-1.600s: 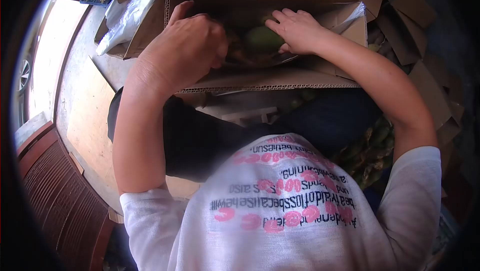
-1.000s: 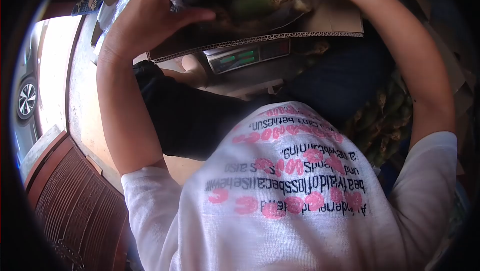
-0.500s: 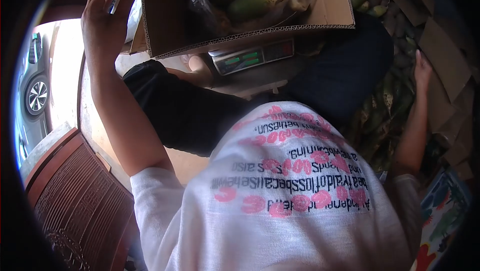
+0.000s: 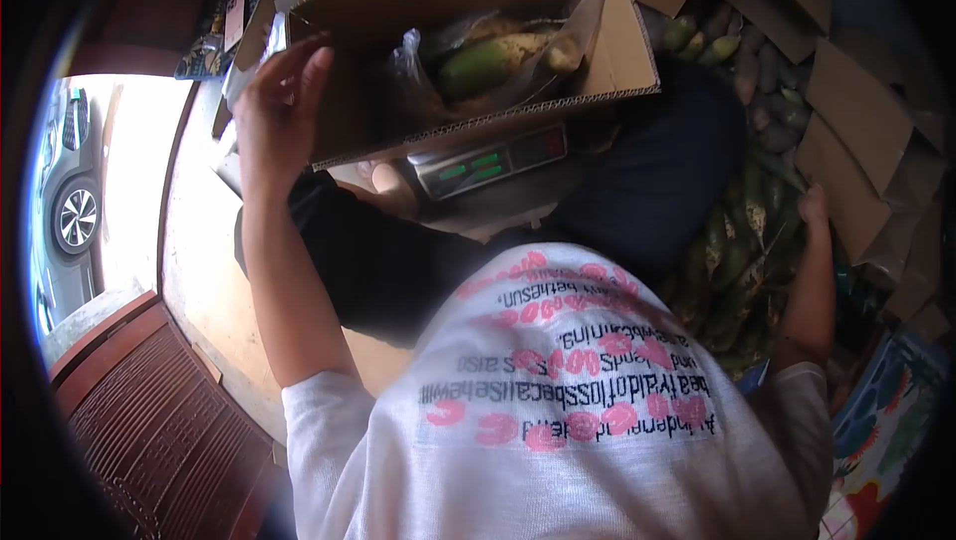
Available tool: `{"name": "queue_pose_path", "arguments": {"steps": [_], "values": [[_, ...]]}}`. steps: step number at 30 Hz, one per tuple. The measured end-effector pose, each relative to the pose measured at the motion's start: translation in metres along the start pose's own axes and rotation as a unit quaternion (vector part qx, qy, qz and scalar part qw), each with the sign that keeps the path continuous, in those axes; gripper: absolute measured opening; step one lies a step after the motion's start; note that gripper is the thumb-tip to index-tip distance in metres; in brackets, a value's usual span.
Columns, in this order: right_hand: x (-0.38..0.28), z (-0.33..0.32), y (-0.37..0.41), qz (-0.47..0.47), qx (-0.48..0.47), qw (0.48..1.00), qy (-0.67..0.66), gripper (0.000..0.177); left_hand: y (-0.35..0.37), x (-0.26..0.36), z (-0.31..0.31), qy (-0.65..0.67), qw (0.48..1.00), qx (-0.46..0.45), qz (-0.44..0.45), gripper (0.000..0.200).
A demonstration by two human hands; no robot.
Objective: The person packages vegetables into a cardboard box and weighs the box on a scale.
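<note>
The left hand (image 4: pixel 277 107) is raised at the left end of an open cardboard box (image 4: pixel 622 52), thumb and fingers parted; whether it touches the edge I cannot tell. The right hand (image 4: pixel 814 204) is well apart from it, off to the right, above a pile of long green vegetables (image 4: pixel 732 251) and just beside the folded cardboard (image 4: pixel 846 132). Its fingers are small and dim in this view (one long vegetable seems to end right at them), so I cannot tell whether they grip anything.

Inside the box, toward its right half, a thick vegetable (image 4: pixel 478 70), green at one end and pale at the other, lies on its side in a clear plastic bag (image 4: pixel 406 52). A scale (image 4: pixel 488 167) with lit green digits shows just below the box's near edge; what lies between the two is hidden.

Farther out, darker roots (image 4: pixel 762 72) are heaped beyond the green pile. The person's white shirt (image 4: pixel 568 391) fills the lower middle, a carved wooden seat (image 4: pixel 159 411) stands at lower left, and a car (image 4: pixel 75 212) shows through the bright doorway.
</note>
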State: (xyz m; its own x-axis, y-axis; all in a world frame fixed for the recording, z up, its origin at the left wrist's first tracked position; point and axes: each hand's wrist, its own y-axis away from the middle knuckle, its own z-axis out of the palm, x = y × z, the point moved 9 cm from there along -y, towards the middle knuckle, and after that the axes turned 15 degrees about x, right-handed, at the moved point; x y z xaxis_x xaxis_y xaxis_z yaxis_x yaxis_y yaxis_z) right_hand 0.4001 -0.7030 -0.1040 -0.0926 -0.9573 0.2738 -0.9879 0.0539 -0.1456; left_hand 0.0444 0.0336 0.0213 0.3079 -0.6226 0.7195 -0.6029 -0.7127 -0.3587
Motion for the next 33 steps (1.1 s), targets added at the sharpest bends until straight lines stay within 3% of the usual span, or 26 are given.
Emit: {"name": "queue_pose_path", "arguments": {"steps": [1, 3, 4, 5, 7, 9, 11, 13, 15, 18, 21, 22, 25, 28, 31, 33], "values": [[0.000, 0.017, -0.025, -0.096, 0.086, 0.991, -0.046, 0.052, 0.002, -0.001, 0.009, -0.001, 1.000, -0.020, -0.023, 0.026], [-0.076, -0.099, -0.025, -0.074, 0.166, 0.966, -0.182, 0.053, 0.002, 0.017, 0.026, -0.061, 0.995, -0.069, 0.023, 0.043], [-0.118, -0.152, -0.013, -0.039, 0.136, 0.922, -0.361, 0.048, 0.006, 0.022, 0.037, -0.066, 0.994, -0.091, 0.012, 0.048], [-0.172, -0.210, 0.020, -0.013, 0.107, 0.813, -0.572, 0.040, 0.010, 0.027, 0.049, -0.071, 0.991, -0.114, 0.001, 0.052], [-0.267, -0.273, 0.070, -0.115, -0.050, 0.673, -0.729, 0.035, 0.020, 0.042, 0.069, -0.190, 0.967, -0.161, 0.059, 0.053], [-0.353, -0.288, 0.131, -0.132, -0.234, 0.545, -0.794, 0.039, 0.028, 0.068, 0.077, -0.232, 0.959, -0.092, 0.135, 0.049], [-0.415, -0.242, 0.160, -0.068, -0.289, 0.593, -0.748, 0.043, 0.046, 0.089, 0.105, -0.162, 0.964, -0.148, 0.148, 0.048], [-0.458, -0.214, 0.160, -0.050, -0.274, 0.602, -0.748, 0.048, 0.073, 0.113, 0.138, -0.084, 0.954, -0.219, 0.188, 0.046], [-0.466, -0.189, 0.142, 0.100, -0.163, 0.664, -0.722, 0.058, 0.090, 0.121, 0.174, -0.067, 0.926, -0.320, 0.188, 0.047], [-0.472, -0.201, 0.132, 0.129, -0.076, 0.685, -0.713, 0.067, 0.095, 0.127, 0.203, -0.026, 0.894, -0.400, 0.201, 0.048], [-0.480, -0.218, 0.137, 0.124, -0.161, 0.690, -0.694, 0.066, 0.096, 0.132, 0.211, -0.045, 0.844, -0.511, 0.157, 0.046], [-0.487, -0.201, 0.123, 0.105, -0.149, 0.745, -0.642, 0.064, 0.096, 0.133, 0.217, -0.058, 0.842, -0.511, 0.161, 0.049], [-0.493, -0.180, 0.106, 0.053, -0.142, 0.771, -0.619, 0.055, 0.100, 0.128, 0.232, -0.069, 0.847, -0.505, 0.150, 0.051], [-0.480, -0.182, 0.107, 0.099, -0.071, 0.790, -0.601, 0.044, 0.098, 0.125, 0.231, -0.039, 0.862, -0.493, 0.113, 0.041], [-0.490, -0.196, 0.122, 0.115, -0.186, 0.619, -0.755, 0.035, 0.104, 0.123, 0.230, -0.054, 0.851, -0.512, 0.108, 0.036], [-0.491, -0.190, 0.118, 0.147, -0.174, 0.618, -0.752, 0.028, 0.102, 0.127, 0.227, -0.064, 0.852, -0.506, 0.118, 0.037]]}}
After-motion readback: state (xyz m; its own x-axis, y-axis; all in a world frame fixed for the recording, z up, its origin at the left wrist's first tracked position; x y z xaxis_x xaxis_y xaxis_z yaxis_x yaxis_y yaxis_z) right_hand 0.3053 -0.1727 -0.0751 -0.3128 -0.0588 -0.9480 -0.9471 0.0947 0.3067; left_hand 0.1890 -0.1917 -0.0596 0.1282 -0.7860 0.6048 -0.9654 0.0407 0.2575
